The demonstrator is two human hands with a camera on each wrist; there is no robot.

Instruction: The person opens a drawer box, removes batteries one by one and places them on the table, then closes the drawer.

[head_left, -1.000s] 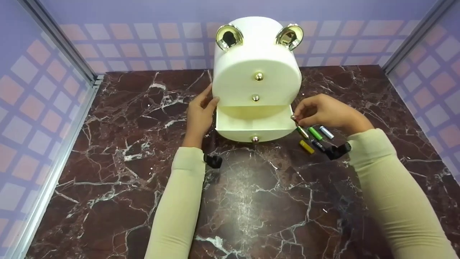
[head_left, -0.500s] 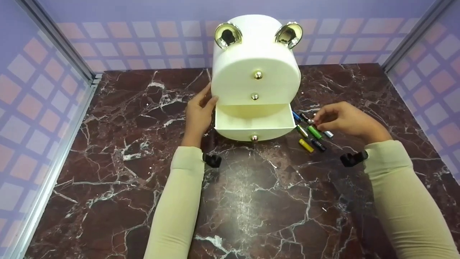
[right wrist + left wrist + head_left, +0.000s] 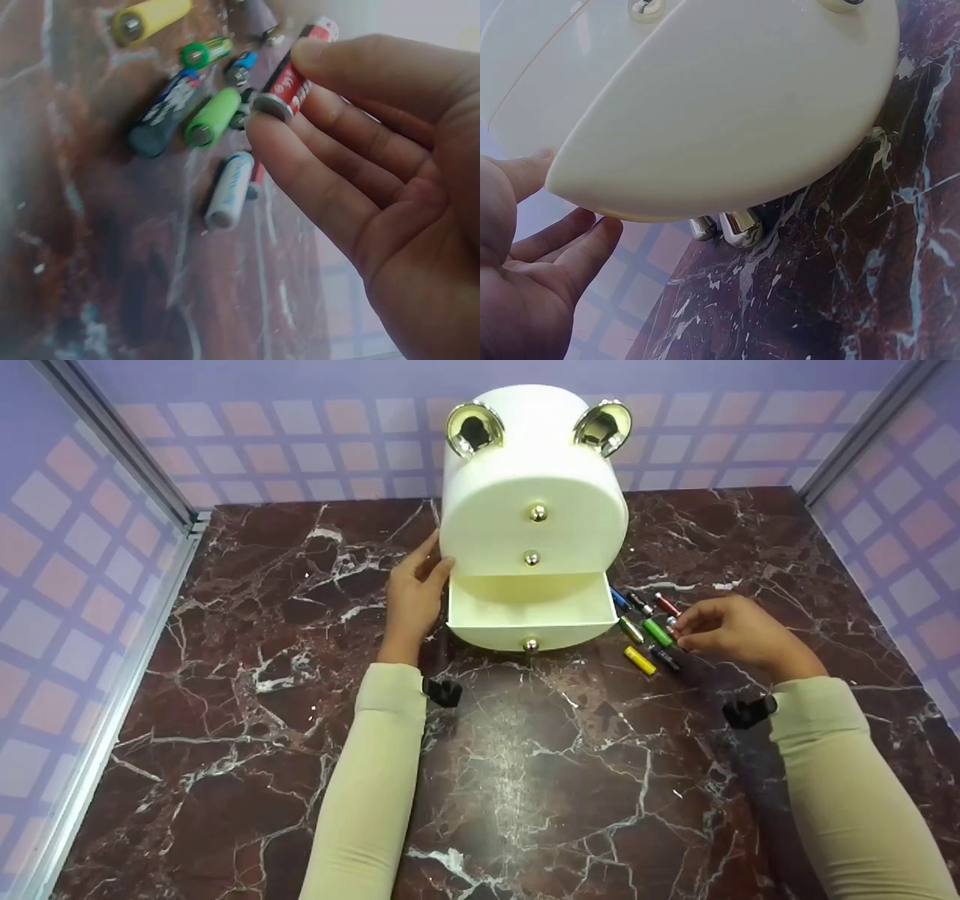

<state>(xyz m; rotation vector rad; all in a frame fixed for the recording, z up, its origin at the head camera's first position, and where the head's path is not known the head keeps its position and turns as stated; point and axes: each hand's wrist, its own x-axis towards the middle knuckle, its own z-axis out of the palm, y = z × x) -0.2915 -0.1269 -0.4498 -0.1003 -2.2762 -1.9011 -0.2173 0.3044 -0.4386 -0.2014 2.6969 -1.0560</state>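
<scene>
My left hand [image 3: 414, 600] rests against the left side of a white rounded drawer box [image 3: 487, 525]; its thumb touches near the front edge and the fingers are fairly straight. The box's bottom drawer [image 3: 532, 637] is pulled out. My right hand [image 3: 739, 634] pinches a red battery [image 3: 289, 82] between thumb and fingers, just above the other batteries. Beside the drawer lie several loose batteries, among them a green battery [image 3: 657, 633], a yellow battery [image 3: 640, 660], a dark battery [image 3: 665, 658] and another red battery [image 3: 666, 604]. A white battery [image 3: 230, 191] shows in the right wrist view.
Two gold-rimmed ears [image 3: 475, 429] stick out from the top of the box. Gold ball knobs [image 3: 538, 513] sit on its front. Dark red marbled tabletop [image 3: 262, 720] surrounds it, with checkered walls [image 3: 300, 454] behind and at both sides.
My right hand has moved right and toward me, away from the drawer's right corner, uncovering the blue, black and red batteries there. My left hand stays on the box.
</scene>
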